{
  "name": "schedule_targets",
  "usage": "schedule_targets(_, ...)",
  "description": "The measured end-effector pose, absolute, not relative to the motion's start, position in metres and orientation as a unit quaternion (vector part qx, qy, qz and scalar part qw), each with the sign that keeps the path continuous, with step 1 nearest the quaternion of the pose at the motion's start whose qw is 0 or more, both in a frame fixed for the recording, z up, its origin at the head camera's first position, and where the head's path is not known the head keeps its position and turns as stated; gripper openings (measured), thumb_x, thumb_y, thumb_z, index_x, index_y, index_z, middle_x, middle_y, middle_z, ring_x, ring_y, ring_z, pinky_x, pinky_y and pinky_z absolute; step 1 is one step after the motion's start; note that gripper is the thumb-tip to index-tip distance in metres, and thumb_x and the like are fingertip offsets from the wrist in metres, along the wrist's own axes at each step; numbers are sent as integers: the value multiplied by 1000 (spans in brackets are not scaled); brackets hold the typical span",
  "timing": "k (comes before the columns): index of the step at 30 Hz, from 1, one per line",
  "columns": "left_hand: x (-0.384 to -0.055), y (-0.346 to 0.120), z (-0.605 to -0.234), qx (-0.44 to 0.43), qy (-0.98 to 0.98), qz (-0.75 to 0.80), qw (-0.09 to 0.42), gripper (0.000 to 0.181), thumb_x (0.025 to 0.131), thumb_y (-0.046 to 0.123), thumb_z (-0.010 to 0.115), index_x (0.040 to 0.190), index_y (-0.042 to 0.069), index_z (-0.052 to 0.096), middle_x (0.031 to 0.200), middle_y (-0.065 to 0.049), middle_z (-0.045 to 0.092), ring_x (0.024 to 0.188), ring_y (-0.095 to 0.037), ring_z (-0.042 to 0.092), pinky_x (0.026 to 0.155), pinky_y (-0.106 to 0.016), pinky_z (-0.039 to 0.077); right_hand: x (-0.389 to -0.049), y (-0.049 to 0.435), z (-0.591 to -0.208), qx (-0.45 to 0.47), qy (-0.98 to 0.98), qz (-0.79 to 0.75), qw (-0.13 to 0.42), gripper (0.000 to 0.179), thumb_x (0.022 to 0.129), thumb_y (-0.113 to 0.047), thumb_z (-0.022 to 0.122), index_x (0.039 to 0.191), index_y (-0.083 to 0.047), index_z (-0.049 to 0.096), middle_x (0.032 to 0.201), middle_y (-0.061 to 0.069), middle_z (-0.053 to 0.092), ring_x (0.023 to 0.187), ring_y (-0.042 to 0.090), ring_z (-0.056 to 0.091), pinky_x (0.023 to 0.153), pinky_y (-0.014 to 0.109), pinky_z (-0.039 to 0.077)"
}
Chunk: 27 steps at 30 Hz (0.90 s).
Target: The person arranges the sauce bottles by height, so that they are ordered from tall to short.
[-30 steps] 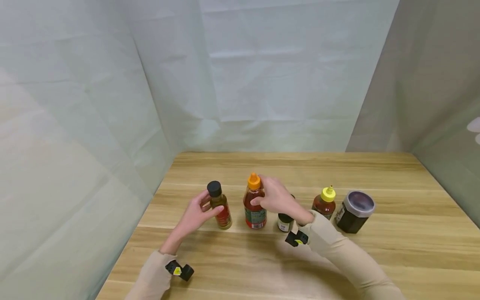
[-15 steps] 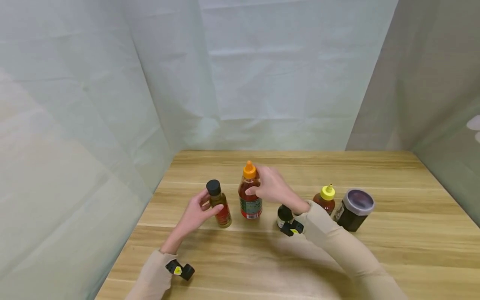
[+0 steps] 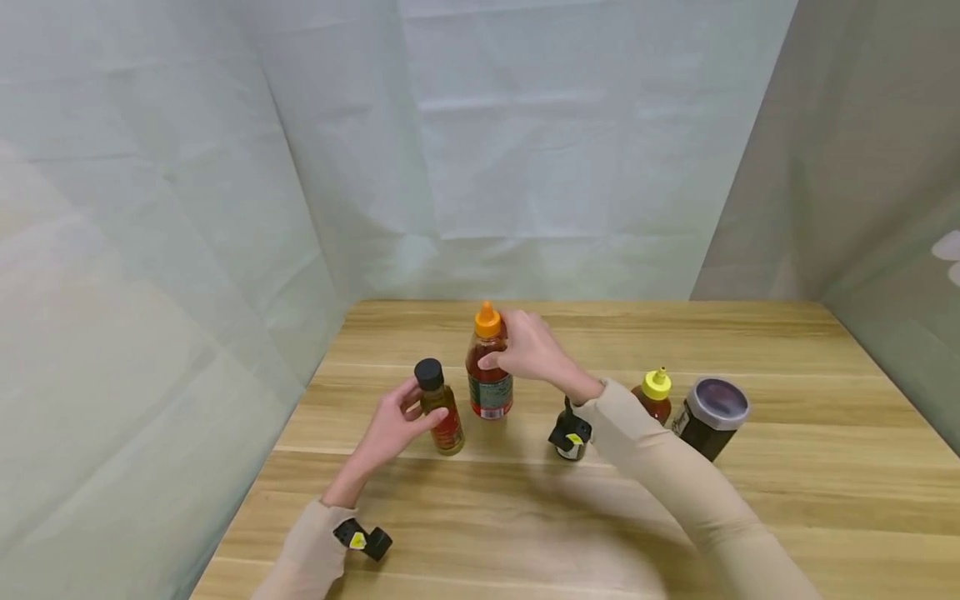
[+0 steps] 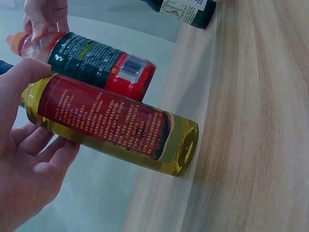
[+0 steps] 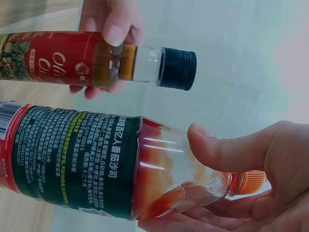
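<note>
My left hand [image 3: 392, 427] grips an olive oil bottle [image 3: 447, 427] with a black cap and red label, thumb on one side and fingers behind. That bottle looks upright on the table. With its thumb and fingers about the shoulder, my right hand [image 3: 534, 348] holds a ketchup bottle [image 3: 491, 392] that has an orange pointed cap and dark green label. In the left wrist view, the base of this ketchup bottle [image 4: 137, 75] shows off the tabletop. It hangs upright, just behind and right of the oil bottle.
A small dark bottle [image 3: 572, 452] stands beneath my right wrist, partly hidden by the wrist camera. Farther right are a yellow-capped squeeze bottle [image 3: 654, 402], partly behind my sleeve, and a dark jar [image 3: 701, 435] with a greyish lid. White cloth [image 3: 525, 167] hangs behind the wooden table [image 3: 825, 500].
My right hand has carried the ketchup bottle left and up in the head view, closer to the oil bottle. The left hand and oil bottle have stayed almost still.
</note>
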State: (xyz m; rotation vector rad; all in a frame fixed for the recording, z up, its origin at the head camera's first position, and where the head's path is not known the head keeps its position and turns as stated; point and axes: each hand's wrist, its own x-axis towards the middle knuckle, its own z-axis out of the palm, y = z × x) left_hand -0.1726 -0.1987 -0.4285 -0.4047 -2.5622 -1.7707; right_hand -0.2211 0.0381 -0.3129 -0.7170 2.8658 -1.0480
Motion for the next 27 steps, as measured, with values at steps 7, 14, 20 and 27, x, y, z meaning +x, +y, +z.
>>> schedule_targets(7,-170,-200,-429,-120,-819,-561,-2,59,89,15,70,141,4,45,137,-24,53,131,-41,47,106,-54,41,-231,30,-303,-233,911,-341,13,45,77,-21,82,113,-2,61,105,12,69,89,26,65,76,37,56)
schedule_targets(14,-172,-197,-427,-113,-822,-558,-3,59,88,15,71,140,5,46,135,-24,55,130,-39,49,106,-53,41,-244,23,-297,-223,915,-337,20,46,78,-23,81,114,-2,61,106,11,69,90,27,65,77,38,56)
schedule_targets(20,-174,-197,-428,-113,-822,-558,-9,58,88,16,71,140,5,46,135,-24,55,130,-39,49,106,-53,42,-259,17,-299,-213,916,-340,23,45,78,-23,82,113,-4,62,106,11,69,89,27,65,77,37,56)
schedule_targets(27,-173,-196,-431,-108,-813,-571,-18,60,88,14,71,141,4,44,136,-24,54,131,-39,48,107,-54,40,-272,7,-301,-203,921,-330,24,46,78,-24,82,114,-4,62,107,10,69,90,26,63,78,38,54)
